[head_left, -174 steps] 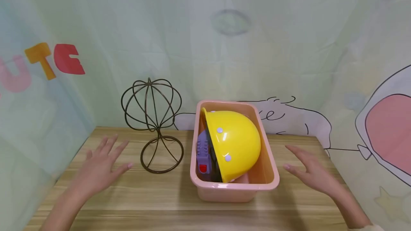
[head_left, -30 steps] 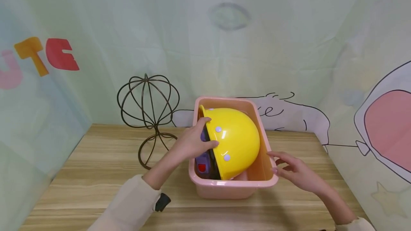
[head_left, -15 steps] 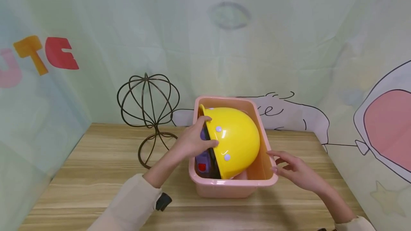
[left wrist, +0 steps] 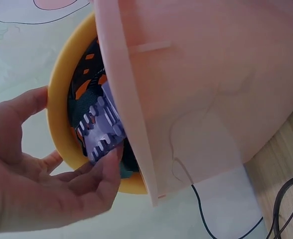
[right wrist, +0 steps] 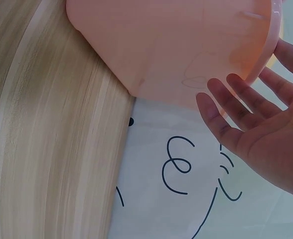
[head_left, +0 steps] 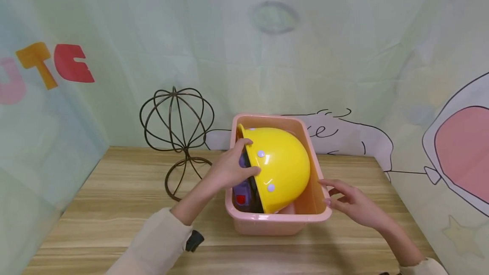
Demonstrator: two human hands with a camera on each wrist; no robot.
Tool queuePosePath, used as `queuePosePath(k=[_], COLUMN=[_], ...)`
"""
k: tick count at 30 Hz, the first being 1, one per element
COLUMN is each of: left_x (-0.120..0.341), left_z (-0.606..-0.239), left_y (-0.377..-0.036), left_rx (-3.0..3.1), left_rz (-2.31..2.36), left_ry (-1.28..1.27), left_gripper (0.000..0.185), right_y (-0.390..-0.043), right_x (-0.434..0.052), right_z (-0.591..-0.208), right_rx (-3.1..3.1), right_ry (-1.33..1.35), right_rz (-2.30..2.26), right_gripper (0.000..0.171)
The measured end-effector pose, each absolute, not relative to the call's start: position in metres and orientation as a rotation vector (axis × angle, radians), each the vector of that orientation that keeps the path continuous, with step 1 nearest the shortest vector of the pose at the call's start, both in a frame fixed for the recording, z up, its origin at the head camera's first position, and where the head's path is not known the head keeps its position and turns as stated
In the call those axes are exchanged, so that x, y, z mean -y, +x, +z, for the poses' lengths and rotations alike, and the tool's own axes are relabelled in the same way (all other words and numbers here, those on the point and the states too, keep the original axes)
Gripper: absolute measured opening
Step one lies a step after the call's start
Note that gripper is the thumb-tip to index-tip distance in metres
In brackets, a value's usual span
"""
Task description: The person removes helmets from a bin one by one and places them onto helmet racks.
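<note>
A yellow toy hard hat [head_left: 284, 166] with pale purple studs lies on its side in a pink plastic bin [head_left: 279, 226], its open underside facing left. My left hand [head_left: 229, 169] grips the hat's brim, thumb over the outside. In the left wrist view, curled fingers [left wrist: 111, 184] reach inside beside a purple toothed plastic piece [left wrist: 104, 129]. That piece has a red button and partly hides behind the bin wall. My right hand [head_left: 355, 205] rests its thumb and forefinger at the bin's right rim. In the right wrist view its other fingers [right wrist: 216, 109] are spread loosely beside the wall.
A dark wire stand [head_left: 186, 150] with a round cage top stands left of the bin, close behind my left forearm. Both stand on a wood-grain table [head_left: 95, 207]. A printed curtain [head_left: 229, 54] hangs along the back and both sides.
Since the oldest frame, both hands have come in from the sides, the left onto the hat's brim and the right onto the bin rim. Over the last second they have barely moved.
</note>
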State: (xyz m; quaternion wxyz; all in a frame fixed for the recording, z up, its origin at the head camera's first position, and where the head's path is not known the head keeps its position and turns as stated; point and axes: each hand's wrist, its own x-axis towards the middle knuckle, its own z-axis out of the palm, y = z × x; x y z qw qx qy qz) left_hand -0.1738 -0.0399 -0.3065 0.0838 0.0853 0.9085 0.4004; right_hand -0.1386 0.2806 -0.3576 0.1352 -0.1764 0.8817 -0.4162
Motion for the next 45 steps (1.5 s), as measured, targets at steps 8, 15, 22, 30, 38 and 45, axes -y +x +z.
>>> queuePosePath(k=[8,15,22,30,38,45], left_x=[0.037,0.034,0.034,0.036,0.035,0.034], left_z=[-0.315,-0.322,-0.325,-0.328,-0.327,-0.327], left_y=[-0.176,-0.177,-0.177,-0.179,-0.179,-0.180], left_rx=[-2.600,-2.476,-2.440,-2.325,-2.222,-2.179], left_rz=[1.398,1.592,1.639,1.723,1.846,1.938], left_ry=[0.279,0.237,0.226,0.182,0.126,0.108], left_gripper=[0.064,0.061,0.067,0.062,0.061,0.060], right_y=[-0.138,-0.138,-0.139,-0.138,-0.138,-0.138], right_x=[-0.281,-0.281,-0.281,-0.281,-0.281,-0.279], right_z=[-0.358,-0.358,-0.356,-0.358,-0.358,-0.356], right_rx=[-2.547,-2.544,-2.549,-2.564,-2.569,-2.601], right_ry=[-0.522,-0.515,-0.490,-0.534,-0.531,-0.535], right_rz=[-1.215,-1.215,-1.203,-1.210,-1.202,-1.174], right_gripper=[0.048,0.048,0.049,0.048,0.048,0.048])
